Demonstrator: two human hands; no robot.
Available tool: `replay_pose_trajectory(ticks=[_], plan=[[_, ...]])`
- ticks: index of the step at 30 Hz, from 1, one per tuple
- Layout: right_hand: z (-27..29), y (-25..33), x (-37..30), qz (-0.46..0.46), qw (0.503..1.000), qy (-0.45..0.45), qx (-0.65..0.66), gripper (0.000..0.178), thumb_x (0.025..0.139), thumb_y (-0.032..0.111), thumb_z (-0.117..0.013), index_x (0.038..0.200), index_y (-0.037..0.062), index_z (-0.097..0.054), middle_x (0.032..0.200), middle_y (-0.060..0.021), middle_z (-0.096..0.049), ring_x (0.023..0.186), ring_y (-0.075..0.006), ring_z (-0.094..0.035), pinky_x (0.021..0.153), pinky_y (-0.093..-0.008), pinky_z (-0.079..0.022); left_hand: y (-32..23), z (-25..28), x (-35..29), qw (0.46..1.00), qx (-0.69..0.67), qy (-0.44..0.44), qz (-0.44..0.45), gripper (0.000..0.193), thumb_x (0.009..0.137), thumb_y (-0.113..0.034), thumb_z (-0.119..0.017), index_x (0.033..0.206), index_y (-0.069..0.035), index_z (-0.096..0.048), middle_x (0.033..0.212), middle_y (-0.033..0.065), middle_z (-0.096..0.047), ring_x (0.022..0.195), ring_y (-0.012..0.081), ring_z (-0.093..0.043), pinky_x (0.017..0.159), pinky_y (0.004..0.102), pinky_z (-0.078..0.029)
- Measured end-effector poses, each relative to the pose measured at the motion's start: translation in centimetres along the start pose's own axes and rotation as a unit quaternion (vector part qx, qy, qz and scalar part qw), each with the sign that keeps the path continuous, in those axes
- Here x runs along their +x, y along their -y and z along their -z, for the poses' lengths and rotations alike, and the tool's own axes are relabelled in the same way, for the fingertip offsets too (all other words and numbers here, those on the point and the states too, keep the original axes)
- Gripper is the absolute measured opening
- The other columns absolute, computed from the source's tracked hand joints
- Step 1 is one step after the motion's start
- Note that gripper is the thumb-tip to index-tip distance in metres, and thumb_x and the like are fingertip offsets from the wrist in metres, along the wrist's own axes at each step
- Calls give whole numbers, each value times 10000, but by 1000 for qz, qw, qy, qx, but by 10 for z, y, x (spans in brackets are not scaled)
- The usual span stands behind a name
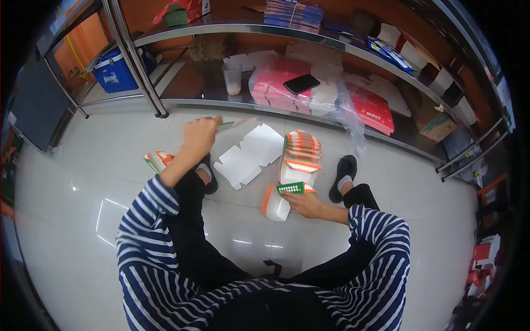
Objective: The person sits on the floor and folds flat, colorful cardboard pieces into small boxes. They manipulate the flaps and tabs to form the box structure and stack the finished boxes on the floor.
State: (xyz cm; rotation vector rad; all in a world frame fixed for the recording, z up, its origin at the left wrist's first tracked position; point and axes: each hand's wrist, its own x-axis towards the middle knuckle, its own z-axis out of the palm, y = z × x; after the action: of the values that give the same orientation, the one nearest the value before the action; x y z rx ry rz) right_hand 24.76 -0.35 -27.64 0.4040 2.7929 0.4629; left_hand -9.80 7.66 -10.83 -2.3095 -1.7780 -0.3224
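My left hand (200,136) is raised at the left, its fingers closed around a thin flat piece of card (234,124), blurred by motion and partly greenish. At the centre right, my right hand (305,204) grips an orange, green and white paper food box (276,206) just above the floor. Just beyond it a stack of similar orange-and-white boxes (302,150), nested together, lies on the tiles. Between my hands spreads a flat, unfolded white carton blank (251,157). Another orange-and-green box (158,160) rests by my left forearm, partly hidden by it.
A metal shelf (221,105) stands ahead, its lower level holding a plastic cup (232,78), a phone (301,84) and plastic-wrapped red cartons (276,77). Above are blue bundled cartons (292,15). A blue cooler bag (116,71) sits far left. My shoes (343,176) flank the work area.
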Motion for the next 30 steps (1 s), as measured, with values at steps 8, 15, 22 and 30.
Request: replay_pose_trajectory(ticks=[8,15,22,30], plan=[[15,41,0,-31,992,15,119,203,711,182,-611,853,40,-636,1000,-79,-569,1206,-223,-394,805,-353,-500,-136,-39,6,888,-124,93,-434,1088,462,-533,-782,1389,-362,-237,1419,113,-253,1322,356,-216,987,599,-227],[7,120,41,-399,874,68,268,454,752,368,-619,1041,22,-559,1099,-82,-545,1126,-234,-460,935,-476,-386,-182,-99,27,827,-274,-66,-487,590,757,-549,-548,1299,-348,-432,1281,90,-444,1228,278,-378,988,459,-294],[-27,172,64,-493,812,-54,307,476,654,274,-638,1084,91,-546,1070,-45,-567,933,-237,-552,790,-431,-436,-194,-103,36,841,-253,-143,-457,513,801,-478,-523,1271,-279,-469,1127,40,-536,1078,217,-493,919,416,-357],[28,169,31,-610,653,-368,259,242,679,53,-537,903,72,-625,928,-72,-616,855,-268,-568,770,-395,-424,-171,-91,17,823,-237,-211,-472,459,762,-457,-593,1177,-266,-553,1071,8,-553,930,180,-540,797,347,-440]])
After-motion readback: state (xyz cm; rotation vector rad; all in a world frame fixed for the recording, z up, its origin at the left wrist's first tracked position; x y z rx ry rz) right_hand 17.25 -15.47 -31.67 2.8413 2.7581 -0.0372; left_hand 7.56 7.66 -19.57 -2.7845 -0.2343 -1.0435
